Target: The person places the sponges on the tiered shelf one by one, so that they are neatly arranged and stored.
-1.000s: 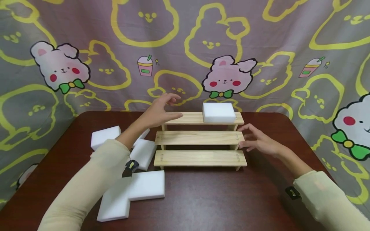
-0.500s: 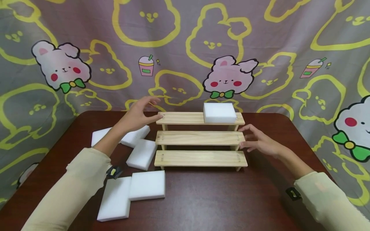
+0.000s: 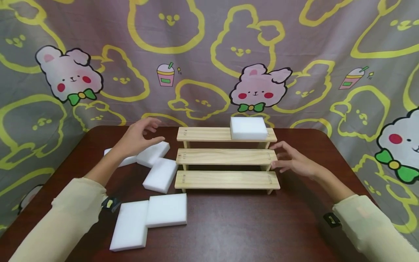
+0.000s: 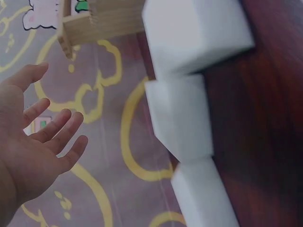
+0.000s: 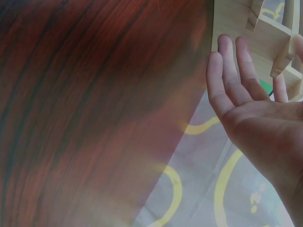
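left hand (image 3: 136, 137): empty, fingers loosely spread, near white blocks (image 3: 160, 175) lying on the table (image 3: 245, 229) left of the wooden rack (image 3: 226, 156) | right hand (image 3: 296, 162): relaxed, nothing held, at rack's right end, contact unclear | single block (image 3: 248, 128): top step, right side | handling: probably light, squashy foam; pinch gently across opposite sides

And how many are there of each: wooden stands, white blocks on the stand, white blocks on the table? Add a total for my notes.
Wooden three-tier stand: 1
White block on the stand: 1
White blocks on the table: 5, one partly hidden
Total: 7
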A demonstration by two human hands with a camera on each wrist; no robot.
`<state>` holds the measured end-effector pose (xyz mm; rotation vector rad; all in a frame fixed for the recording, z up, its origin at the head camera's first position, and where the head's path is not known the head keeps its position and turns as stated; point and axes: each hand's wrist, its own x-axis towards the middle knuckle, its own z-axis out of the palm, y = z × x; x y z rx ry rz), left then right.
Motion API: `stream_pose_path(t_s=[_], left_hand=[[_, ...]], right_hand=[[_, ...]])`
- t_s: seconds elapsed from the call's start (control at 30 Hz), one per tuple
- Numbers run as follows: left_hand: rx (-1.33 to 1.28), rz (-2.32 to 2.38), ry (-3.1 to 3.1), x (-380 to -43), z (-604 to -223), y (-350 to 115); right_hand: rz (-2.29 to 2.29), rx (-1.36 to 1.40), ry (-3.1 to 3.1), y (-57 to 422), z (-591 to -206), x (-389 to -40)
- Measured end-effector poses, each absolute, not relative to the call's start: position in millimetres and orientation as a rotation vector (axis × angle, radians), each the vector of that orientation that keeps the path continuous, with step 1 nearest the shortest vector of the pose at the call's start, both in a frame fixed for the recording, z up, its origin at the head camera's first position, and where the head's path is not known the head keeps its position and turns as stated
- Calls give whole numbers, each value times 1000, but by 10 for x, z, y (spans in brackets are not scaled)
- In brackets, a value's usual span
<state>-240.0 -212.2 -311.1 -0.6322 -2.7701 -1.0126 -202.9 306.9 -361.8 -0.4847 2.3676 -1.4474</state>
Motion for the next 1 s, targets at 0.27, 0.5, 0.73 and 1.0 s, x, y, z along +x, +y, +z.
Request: stream_pose_path(t_s=[0.27, 0.5, 0.73, 1.0], left_hand=[[-517, -929, -2817, -2355, -3254, -2351], [-490, -918, -2829, -2327, -3388, -2595], [-419, -872, -2855, -2319, -3507, -2810], [-386, -763, -2900, -2332, -3621, -3035]], right_hand=[[-1444, -476, 2371, 3068, -3630, -2032], [-1441, -475, 2375, 3068, -3632, -2036], [-1435, -484, 2378, 3062, -3629, -2031], [-1417, -484, 2389, 3056, -3628, -2026]])
